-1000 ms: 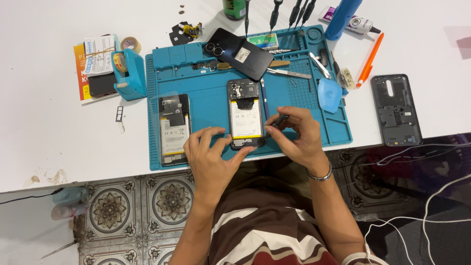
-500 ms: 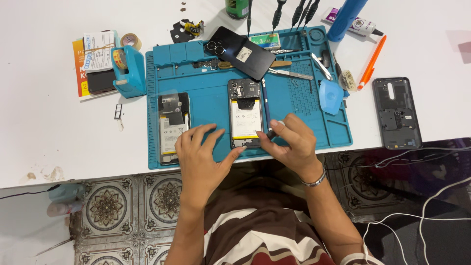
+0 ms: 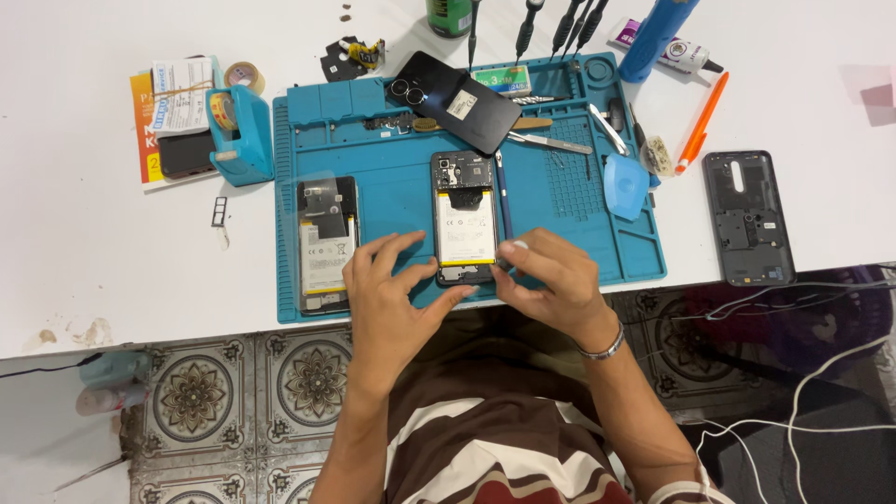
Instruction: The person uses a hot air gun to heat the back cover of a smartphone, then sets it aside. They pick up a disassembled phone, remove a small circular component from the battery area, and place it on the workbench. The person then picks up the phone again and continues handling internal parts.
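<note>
The opened black smartphone with its back cover off and a white-and-yellow battery showing (image 3: pixel 466 218) lies upright in the middle of the blue silicone repair mat (image 3: pixel 392 168), which sits on the white table (image 3: pixel 93 252).

At the far left of the table a teal tape dispenser (image 3: pixel 239 131) stands beside a stack of printed cards and a dark flat piece (image 3: pixel 173 117). On the left part of the mat lies a second opened phone with a white battery (image 3: pixel 326 243), just left of the left hand (image 3: pixel 397 299). That hand rests on the near edge of the mat, fingers spread and loosely open, holding nothing; its fingertips (image 3: pixel 411 241) touch or nearly touch the left side and near corner of the opened smartphone. The right hand (image 3: pixel 551 280) is at the phone's near right corner, its fingers curled in and pinched together around something small and pale; what it is cannot be made out. A thin blue-handled tool (image 3: pixel 502 191) lies along the phone's right edge. Farther away, a black phone back panel with a camera ring (image 3: pixel 455 97) lies tilted across the mat's trays. To the right are metal tweezers (image 3: pixel 551 143), a blue plastic pick (image 3: pixel 623 185) and an orange pen (image 3: pixel 700 121). A dark grey phone frame (image 3: pixel 749 217) lies off the mat at the right.
</note>
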Demonstrator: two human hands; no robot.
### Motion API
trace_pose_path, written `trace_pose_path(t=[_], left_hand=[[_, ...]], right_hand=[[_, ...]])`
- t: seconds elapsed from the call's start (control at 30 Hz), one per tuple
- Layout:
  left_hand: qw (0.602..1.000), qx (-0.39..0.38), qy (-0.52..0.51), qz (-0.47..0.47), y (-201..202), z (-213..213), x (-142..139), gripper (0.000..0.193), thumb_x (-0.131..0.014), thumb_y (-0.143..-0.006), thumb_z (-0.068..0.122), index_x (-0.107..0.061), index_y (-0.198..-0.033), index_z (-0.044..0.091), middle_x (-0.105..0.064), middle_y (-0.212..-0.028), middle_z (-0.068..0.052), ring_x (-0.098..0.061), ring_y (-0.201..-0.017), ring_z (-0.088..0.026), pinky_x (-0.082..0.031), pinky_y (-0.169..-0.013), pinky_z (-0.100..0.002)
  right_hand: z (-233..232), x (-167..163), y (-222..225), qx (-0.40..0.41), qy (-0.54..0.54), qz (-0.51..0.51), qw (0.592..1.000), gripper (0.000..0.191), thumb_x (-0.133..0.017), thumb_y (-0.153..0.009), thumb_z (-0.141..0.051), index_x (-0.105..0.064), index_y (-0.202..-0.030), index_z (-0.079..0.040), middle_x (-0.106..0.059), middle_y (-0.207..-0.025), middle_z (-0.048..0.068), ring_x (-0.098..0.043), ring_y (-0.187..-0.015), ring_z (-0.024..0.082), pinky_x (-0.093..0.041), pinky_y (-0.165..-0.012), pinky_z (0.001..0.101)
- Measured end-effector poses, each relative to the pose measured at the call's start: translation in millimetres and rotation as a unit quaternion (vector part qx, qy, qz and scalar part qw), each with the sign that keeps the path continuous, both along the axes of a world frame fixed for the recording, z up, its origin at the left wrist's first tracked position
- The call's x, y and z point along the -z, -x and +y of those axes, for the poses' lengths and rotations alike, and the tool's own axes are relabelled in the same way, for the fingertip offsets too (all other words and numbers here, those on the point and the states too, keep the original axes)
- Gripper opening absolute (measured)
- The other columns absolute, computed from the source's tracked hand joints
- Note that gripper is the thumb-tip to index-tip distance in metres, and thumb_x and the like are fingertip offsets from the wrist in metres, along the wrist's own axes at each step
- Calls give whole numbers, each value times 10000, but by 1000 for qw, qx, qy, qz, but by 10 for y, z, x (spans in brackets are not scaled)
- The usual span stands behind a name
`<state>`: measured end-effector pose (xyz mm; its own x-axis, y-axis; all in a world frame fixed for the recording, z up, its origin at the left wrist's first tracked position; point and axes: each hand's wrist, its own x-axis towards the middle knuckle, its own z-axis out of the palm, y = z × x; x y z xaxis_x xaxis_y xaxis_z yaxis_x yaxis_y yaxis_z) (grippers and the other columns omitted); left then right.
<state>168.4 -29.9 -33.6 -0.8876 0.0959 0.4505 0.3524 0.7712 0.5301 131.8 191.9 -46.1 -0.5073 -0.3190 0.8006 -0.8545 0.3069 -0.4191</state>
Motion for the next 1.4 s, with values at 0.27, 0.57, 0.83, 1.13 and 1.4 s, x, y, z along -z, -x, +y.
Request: trace_pose_path(t=[0.27, 0.57, 0.83, 1.13, 1.4], left_hand=[[1000, 0, -5, -17, 75, -62, -71, 342, -911, -710, 408, -797, -824, 106, -701, -1223, -45, -572, -1167, -283, -408, -1011, -448], [975, 180, -121, 43, 234, 275, -142, 476, -892, -777, 273, -741, -1186, 84, -686, -1261, -40, -600, -1212, -269, -475, -1043, -413], [925, 246, -285, -54, 275, 116, 98, 320, -721, -944, 421, -665, -858, 117, -714, -1160, -48, -592, -1099, -249, -494, -914, -361], [908, 287, -306, 13, 289, 123, 68, 531, -406, -1149, 386, -648, -926, -30, -657, -1121, -154, -561, -1053, -247, -457, -925, -335], [944, 174, -281, 8, 225, 153, 20, 476, -473, -1097, 325, -680, -833, -13, -686, -994, -129, -571, -973, -241, -489, -787, -312]], right_hand=[[57, -102, 52, -12, 35, -20, 999, 462, -863, -809, -198, -666, -1209, -77, -680, -1096, 101, -612, -910, 231, -506, -775, 333], [12, -135, 54, -4, 54, -20, 998, 257, -753, -935, -243, -725, -1091, -41, -743, -1063, 92, -604, -926, 262, -498, -835, 353], [-14, 8, 157, -60, 140, -90, 984, 151, -736, -962, -165, -734, -1063, -53, -770, -1044, 93, -602, -917, 228, -481, -872, 347], [-16, -109, 67, -68, 97, -96, 988, 195, -815, -856, -99, -754, -1037, -60, -773, -1038, 76, -605, -935, 241, -491, -858, 352], [-21, -186, -9, -38, 67, -68, 995, 216, -842, -827, -104, -760, -1018, -48, -765, -1036, 66, -598, -924, 257, -497, -814, 349]])
